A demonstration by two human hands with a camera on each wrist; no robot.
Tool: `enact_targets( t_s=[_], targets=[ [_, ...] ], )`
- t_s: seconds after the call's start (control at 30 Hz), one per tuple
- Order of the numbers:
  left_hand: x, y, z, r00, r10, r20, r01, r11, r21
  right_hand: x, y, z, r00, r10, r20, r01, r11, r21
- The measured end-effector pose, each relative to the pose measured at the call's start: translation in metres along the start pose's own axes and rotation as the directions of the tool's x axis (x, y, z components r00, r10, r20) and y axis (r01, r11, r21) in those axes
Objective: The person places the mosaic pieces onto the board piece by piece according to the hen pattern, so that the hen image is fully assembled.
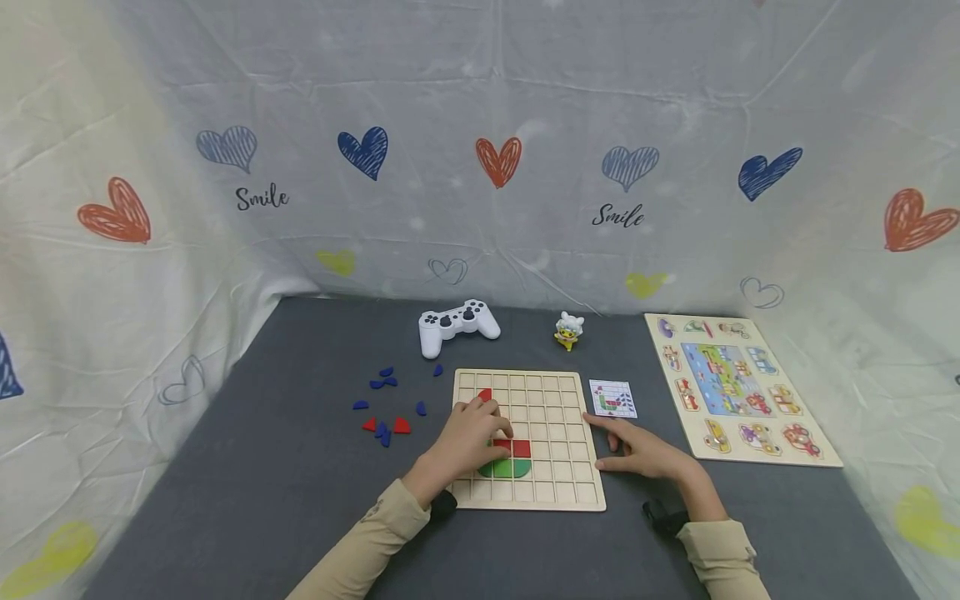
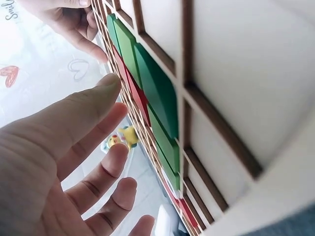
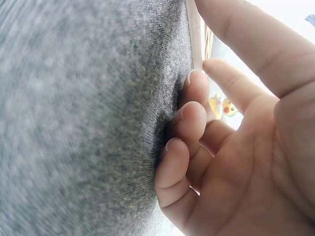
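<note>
Your left hand (image 1: 468, 437): loosely spread, empty; right hand (image 1: 641, 450): thumb, index straight against grid board (image 1: 555, 452), toward desk's (image 1: 255, 475) right edge; tiles (image 1: 521, 449) likely light, stiff (slick?), pinch rims

The person wears a creased tan left sleeve (image 1: 352, 546) and a matching right sleeve (image 1: 726, 571), both with broad cuffs (image 1: 402, 508), plus a black left wrist device (image 1: 443, 506) and a black right wrist device (image 1: 663, 518).

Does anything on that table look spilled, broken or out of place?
Nothing looks spilled or broken. The only untidy bit is loose blue pieces and red pieces scattered at odd angles on the dark tabletop, left of the wooden grid board; they may be unused.
</note>
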State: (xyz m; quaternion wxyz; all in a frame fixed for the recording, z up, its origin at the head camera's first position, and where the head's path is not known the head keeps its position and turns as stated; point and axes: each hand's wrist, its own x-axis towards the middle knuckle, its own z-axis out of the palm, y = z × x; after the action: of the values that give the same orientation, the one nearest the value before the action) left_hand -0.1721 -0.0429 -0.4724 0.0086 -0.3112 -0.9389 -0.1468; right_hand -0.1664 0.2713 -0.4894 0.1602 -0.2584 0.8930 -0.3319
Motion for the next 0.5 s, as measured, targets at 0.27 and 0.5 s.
enact_targets(
  t_s=[0.27,0.5],
  targets=[
    [-0.01,-0.013,-0.002,0.999,-0.028,-0.04,0.028,1.0,-0.01,0.0,-0.001,0.0,1.0,-0.007,-0.001,0.007,1.0,0.01],
    [-0.021,-0.026,-0.007,0.994,-0.085,-0.067,0.082,0.996,-0.04,0.0,-0.001,0.0,1.0,-0.002,0.0,0.002,1.0,0.009]
  ],
)
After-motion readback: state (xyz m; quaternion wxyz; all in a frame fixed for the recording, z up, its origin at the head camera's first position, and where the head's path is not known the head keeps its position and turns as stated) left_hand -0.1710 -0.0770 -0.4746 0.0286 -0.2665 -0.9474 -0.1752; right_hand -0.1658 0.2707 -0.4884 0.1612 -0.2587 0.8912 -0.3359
